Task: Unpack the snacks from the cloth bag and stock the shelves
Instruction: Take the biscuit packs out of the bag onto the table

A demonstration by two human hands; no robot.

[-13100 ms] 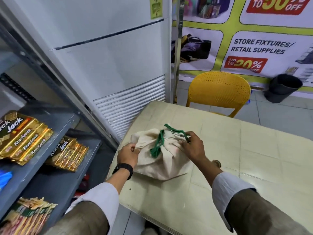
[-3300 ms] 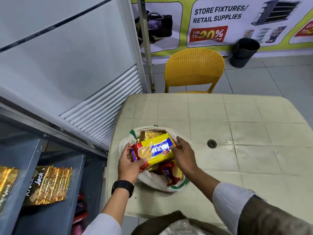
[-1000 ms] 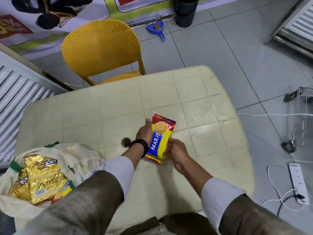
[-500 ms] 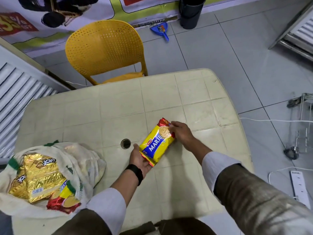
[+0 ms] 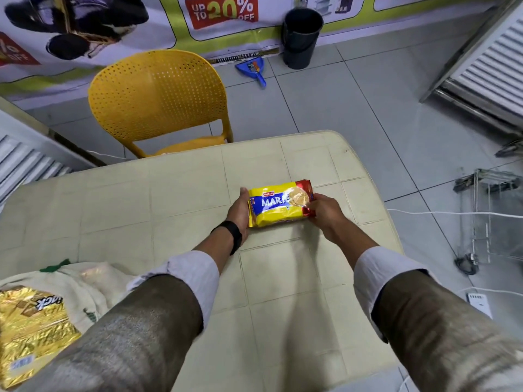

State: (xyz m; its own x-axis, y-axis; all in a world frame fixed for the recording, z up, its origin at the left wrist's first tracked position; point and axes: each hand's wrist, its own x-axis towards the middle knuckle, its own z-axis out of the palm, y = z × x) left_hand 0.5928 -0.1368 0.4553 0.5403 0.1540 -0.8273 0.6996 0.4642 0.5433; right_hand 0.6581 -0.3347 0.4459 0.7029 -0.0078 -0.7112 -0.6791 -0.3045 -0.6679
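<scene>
A yellow and red Marie biscuit pack [image 5: 278, 206] lies flat on the cream table [image 5: 175, 199], towards its far right. My left hand [image 5: 240, 212] presses its straight fingers against the pack's left end. My right hand [image 5: 322, 212] pinches the red right end. The cloth bag [image 5: 93, 287] with green trim lies open at the near left edge, and a gold KrackJack pack [image 5: 31, 329] shows inside it. The shelves are out of view.
A yellow plastic chair [image 5: 158, 100] stands behind the table. On the tiled floor are a black bin [image 5: 301, 38], a blue dustpan [image 5: 253, 70], a wire rack [image 5: 492, 210] and a white power strip [image 5: 479, 305] with cables to the right.
The Marie pack has turned from a slant to lie level and flat on the table, a little further right. Both hands stay at its ends.
</scene>
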